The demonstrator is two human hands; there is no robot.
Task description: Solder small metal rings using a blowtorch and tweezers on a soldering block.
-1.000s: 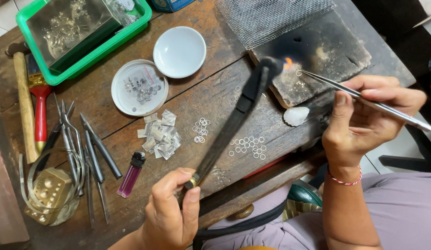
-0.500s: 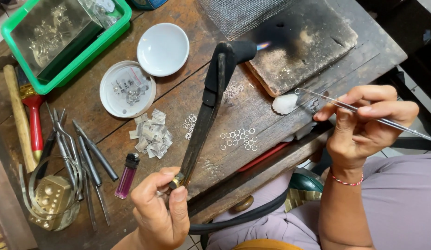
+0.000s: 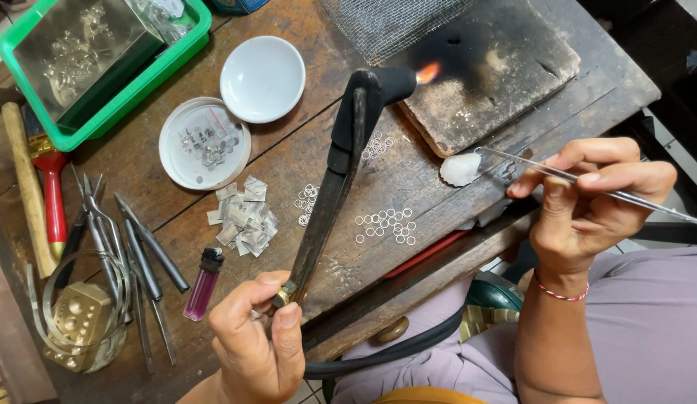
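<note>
Left hand: the left hand (image 3: 255,340) is closed around the lower end of a black torch (image 3: 341,164), thumb and fingers pinching it near the brass fitting where a dark hose (image 3: 393,348) joins.
Torch: it runs up and away from the left hand over the bench; its bent head points right, with a small orange flame (image 3: 428,72) at the tip.
Right hand: the right hand (image 3: 588,202) is closed on long metal tweezers (image 3: 565,176), pinched between thumb and fingers; a red bracelet (image 3: 562,293) sits on the wrist.
Tweezers: the tips reach left, ending just beside a small white lump (image 3: 460,169) at the near edge of the charred block (image 3: 498,71).
Flame and block: the flame sits over the block's left end, well apart from the tweezer tips.
Rings: small silver rings (image 3: 386,226) lie loose on the wooden bench (image 3: 288,150), between the two hands; smaller groups lie on either side of the torch.
Further left: cut metal scraps (image 3: 244,217), a purple lighter (image 3: 203,284), a white dish (image 3: 262,78), a round lid (image 3: 205,144) with small parts.
Far left: pliers and hand tools (image 3: 109,247), a red-handled brush (image 3: 52,191), a green tray (image 3: 101,60).
</note>
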